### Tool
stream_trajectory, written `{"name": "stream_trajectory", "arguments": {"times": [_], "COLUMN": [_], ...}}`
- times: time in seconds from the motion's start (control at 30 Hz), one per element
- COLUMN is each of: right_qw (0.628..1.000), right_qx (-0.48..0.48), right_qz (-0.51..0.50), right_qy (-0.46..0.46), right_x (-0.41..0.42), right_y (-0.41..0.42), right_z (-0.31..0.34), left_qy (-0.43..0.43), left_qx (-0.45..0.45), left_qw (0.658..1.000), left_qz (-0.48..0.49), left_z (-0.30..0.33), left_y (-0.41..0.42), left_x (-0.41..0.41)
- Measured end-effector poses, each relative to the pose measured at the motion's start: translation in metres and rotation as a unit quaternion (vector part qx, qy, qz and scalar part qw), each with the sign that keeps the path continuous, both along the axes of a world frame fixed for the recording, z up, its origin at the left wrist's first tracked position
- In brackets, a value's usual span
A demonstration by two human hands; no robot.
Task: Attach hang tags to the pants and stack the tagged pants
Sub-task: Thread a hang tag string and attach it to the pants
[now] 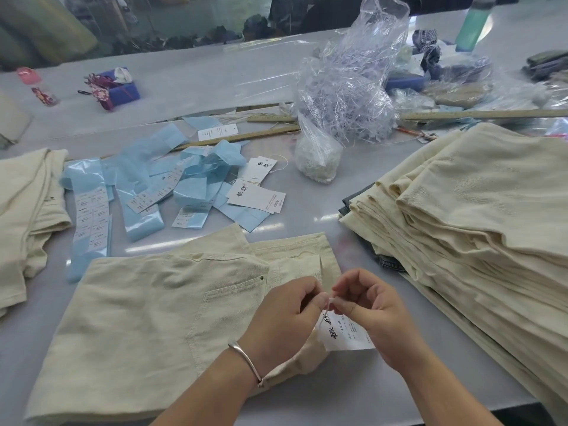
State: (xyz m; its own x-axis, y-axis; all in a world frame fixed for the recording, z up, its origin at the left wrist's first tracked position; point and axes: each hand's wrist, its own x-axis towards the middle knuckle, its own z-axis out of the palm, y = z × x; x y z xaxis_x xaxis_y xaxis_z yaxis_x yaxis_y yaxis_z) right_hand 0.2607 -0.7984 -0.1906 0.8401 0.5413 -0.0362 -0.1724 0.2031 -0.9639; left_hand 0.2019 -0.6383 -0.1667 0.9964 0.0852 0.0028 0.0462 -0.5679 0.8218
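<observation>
left hand (285,315) and right hand (368,312) together, pinching a white string (328,303). hang tag (344,333) beneath, over cream pants (147,318).

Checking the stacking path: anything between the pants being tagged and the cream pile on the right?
Nothing visible. The pants lie flat in front of the person; a strip of bare table separates them from the pile. Both hands, left hand and right hand, pinch the string of the hang tag over the pants' right edge.
</observation>
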Motion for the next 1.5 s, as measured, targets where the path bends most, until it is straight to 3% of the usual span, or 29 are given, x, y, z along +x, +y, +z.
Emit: {"name": "stream_trajectory", "arguments": {"times": [0.23, 0.3, 0.43, 0.6, 1.03, 1.23, 1.3, 1.4, 1.43, 1.5], "right_qw": [0.996, 0.991, 0.986, 0.984, 0.968, 0.961, 0.941, 0.838, 0.825, 0.833], "right_qx": [-0.061, -0.087, -0.090, -0.072, -0.154, -0.175, -0.233, -0.411, -0.424, -0.404], "right_qz": [0.020, 0.033, 0.089, 0.121, 0.120, 0.105, 0.083, 0.031, 0.009, -0.015], "right_qy": [-0.059, -0.092, -0.106, -0.105, -0.159, -0.188, -0.232, -0.356, -0.373, -0.377], "right_x": [0.000, 0.003, 0.011, 0.016, 0.017, 0.018, 0.022, 0.027, 0.026, 0.022], "right_y": [0.001, 0.002, 0.002, 0.004, 0.010, 0.013, 0.019, 0.034, 0.041, 0.062], "right_z": [-0.002, 0.001, 0.009, 0.020, 0.020, 0.020, 0.024, 0.028, 0.031, 0.034], "left_qy": [-0.018, 0.001, 0.084, 0.128, 0.131, 0.110, 0.083, 0.057, 0.052, 0.050], "left_qx": [0.072, 0.048, -0.092, -0.146, -0.143, -0.144, -0.108, -0.022, -0.014, 0.018], "left_qw": [0.997, 0.998, 0.991, 0.979, 0.978, 0.983, 0.990, 0.993, 0.991, 0.984], "left_qz": [-0.021, -0.028, -0.047, -0.058, -0.078, -0.028, 0.023, 0.098, 0.121, 0.172], "left_z": [-0.003, -0.004, -0.003, -0.003, -0.016, -0.026, -0.028, -0.033, -0.035, -0.041], "left_y": [0.001, 0.005, 0.018, 0.021, 0.026, 0.026, 0.028, 0.043, 0.054, 0.085], "left_x": [-0.002, 0.001, 0.006, 0.010, 0.011, 0.010, 0.010, 0.005, 0.001, -0.015]}}
